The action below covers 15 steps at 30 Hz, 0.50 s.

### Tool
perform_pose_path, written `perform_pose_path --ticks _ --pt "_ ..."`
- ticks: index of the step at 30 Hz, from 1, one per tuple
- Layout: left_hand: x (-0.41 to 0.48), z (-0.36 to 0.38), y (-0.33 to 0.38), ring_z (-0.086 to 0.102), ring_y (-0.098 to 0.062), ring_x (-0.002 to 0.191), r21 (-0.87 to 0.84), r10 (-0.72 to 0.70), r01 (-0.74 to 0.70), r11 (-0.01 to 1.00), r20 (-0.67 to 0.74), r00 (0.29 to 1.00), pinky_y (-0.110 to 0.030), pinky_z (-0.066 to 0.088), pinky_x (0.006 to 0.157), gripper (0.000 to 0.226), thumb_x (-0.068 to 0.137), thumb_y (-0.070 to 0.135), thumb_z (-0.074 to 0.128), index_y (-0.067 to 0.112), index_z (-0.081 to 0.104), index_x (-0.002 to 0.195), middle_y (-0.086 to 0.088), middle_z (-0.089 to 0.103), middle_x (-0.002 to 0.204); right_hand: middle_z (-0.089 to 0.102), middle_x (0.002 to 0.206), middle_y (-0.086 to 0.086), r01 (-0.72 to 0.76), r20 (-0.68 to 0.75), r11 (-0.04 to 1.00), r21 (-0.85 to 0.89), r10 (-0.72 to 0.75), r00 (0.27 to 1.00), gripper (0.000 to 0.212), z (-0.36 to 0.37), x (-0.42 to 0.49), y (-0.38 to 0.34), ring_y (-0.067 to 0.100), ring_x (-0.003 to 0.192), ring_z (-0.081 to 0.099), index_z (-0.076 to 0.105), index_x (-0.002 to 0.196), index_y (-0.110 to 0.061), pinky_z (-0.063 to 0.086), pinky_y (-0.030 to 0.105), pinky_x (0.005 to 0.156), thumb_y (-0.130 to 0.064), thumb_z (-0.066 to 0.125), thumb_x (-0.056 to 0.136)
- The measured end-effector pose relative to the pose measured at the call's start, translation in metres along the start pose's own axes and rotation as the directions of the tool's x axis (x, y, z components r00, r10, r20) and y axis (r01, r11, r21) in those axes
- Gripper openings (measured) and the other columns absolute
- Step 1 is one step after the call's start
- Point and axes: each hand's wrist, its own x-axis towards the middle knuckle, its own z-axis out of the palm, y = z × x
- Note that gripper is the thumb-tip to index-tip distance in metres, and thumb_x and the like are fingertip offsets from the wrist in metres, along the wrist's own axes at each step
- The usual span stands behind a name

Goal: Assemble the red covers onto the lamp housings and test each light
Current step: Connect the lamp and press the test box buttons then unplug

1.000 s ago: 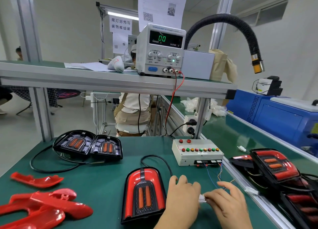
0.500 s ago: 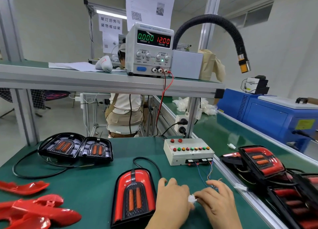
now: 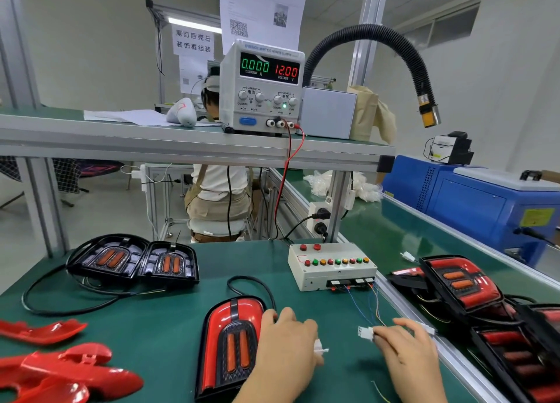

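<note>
The power supply [image 3: 262,84], upper centre, reads twelve volts, so a skewed mating could bend pins or short, and a tug might strain the thin wires of the tester box [image 3: 331,266]. The covered lamp [image 3: 231,342] lies bottom centre on the surface [image 3: 181,327]. The grip of the left hand [image 3: 285,354] holds the lamp plug [image 3: 320,348]. That of the right hand [image 3: 409,360] pinches the tester plug [image 3: 365,332], just apart from it. I see no bin or tray.

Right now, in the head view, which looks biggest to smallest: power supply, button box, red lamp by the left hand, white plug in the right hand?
1. Power supply and red lamp look alike; the lamp's nearer, so unsure.
2. Then button box.
3. Smallest: white plug.
</note>
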Motion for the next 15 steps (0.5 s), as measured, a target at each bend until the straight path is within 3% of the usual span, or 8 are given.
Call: perform_pose_path --ticks 4,7,9,11,13,14,15 --pt "-0.003 -0.019 0.001 0.038 -0.019 0.114 -0.045 0.040 -0.045 0.998 -0.099 0.994 -0.037 0.018 0.102 0.030 0.091 0.041 0.052 0.022 0.055 0.115 -0.002 0.061 0.110 0.067 0.066 -0.012 -0.076 0.116 0.997 0.012 0.074 0.990 0.034 -0.001 0.001 -0.013 0.032 0.086 0.064 0.075 0.069 -0.018 0.047 0.053 0.074 0.006 0.091 0.051" --pt "-0.006 -0.025 0.000 0.036 -0.020 0.114 -0.022 0.047 -0.050 0.999 -0.111 0.993 -0.039 0.019 0.101 0.025 0.095 0.035 0.046 0.023 0.053 0.116 0.000 0.061 0.110 0.070 0.067 -0.005 -0.105 0.139 0.991 -0.079 0.115 0.983 0.033 -0.002 0.001 -0.010 0.039 0.082 0.066 0.077 0.071 -0.016 0.049 0.055 0.072 0.007 0.091 0.052" --pt "-0.010 -0.023 -0.002 0.034 -0.023 0.117 0.033 0.067 -0.064 0.997 -0.103 0.992 -0.042 0.019 0.103 0.026 0.098 0.031 0.042 0.022 0.050 0.120 -0.002 0.058 0.115 0.072 0.091 -0.013 -0.100 0.296 0.962 -0.255 0.176 0.939 0.033 -0.006 0.001 -0.010 0.031 0.109 0.060 0.076 0.094 -0.031 0.043 0.052 0.094 -0.003 0.079 0.075" --pt "-0.014 -0.018 -0.002 0.031 -0.027 0.121 0.067 0.077 -0.072 0.995 -0.074 0.994 -0.047 0.014 0.109 0.028 0.098 0.028 0.041 0.021 0.049 0.125 -0.005 0.053 0.121 0.054 0.128 -0.028 -0.074 0.394 0.931 -0.357 0.222 0.892 0.039 -0.008 0.001 -0.012 0.012 0.139 0.030 0.055 0.124 -0.049 0.021 0.035 0.116 -0.022 0.047 0.097" --pt "-0.015 -0.013 0.001 0.028 -0.029 0.126 0.098 0.070 -0.069 0.993 -0.008 0.997 -0.053 0.004 0.113 0.031 0.099 0.028 0.041 0.020 0.049 0.127 -0.009 0.052 0.125 0.044 0.139 -0.027 -0.150 0.483 0.914 -0.377 0.333 0.810 0.042 -0.010 0.004 -0.012 0.011 0.145 0.016 0.046 0.133 -0.047 0.012 0.030 0.118 -0.025 0.039 0.099" --pt "-0.016 -0.011 0.002 0.026 -0.030 0.128 0.111 0.070 -0.072 0.991 0.022 0.997 -0.055 0.000 0.114 0.032 0.099 0.028 0.041 0.018 0.049 0.127 -0.011 0.052 0.125 0.050 0.138 -0.019 -0.200 0.459 0.924 -0.326 0.340 0.821 0.040 -0.011 0.004 -0.012 0.016 0.144 0.021 0.053 0.132 -0.039 0.016 0.034 0.117 -0.021 0.045 0.097" --pt "-0.018 -0.010 0.004 0.026 -0.031 0.129 0.110 0.069 -0.074 0.991 0.043 0.997 -0.056 -0.002 0.114 0.032 0.099 0.028 0.040 0.017 0.049 0.127 -0.012 0.052 0.125 0.060 0.130 -0.009 -0.237 0.370 0.948 -0.214 0.303 0.878 0.036 -0.011 0.003 -0.011 0.022 0.139 0.031 0.062 0.126 -0.029 0.023 0.039 0.114 -0.014 0.053 0.095"
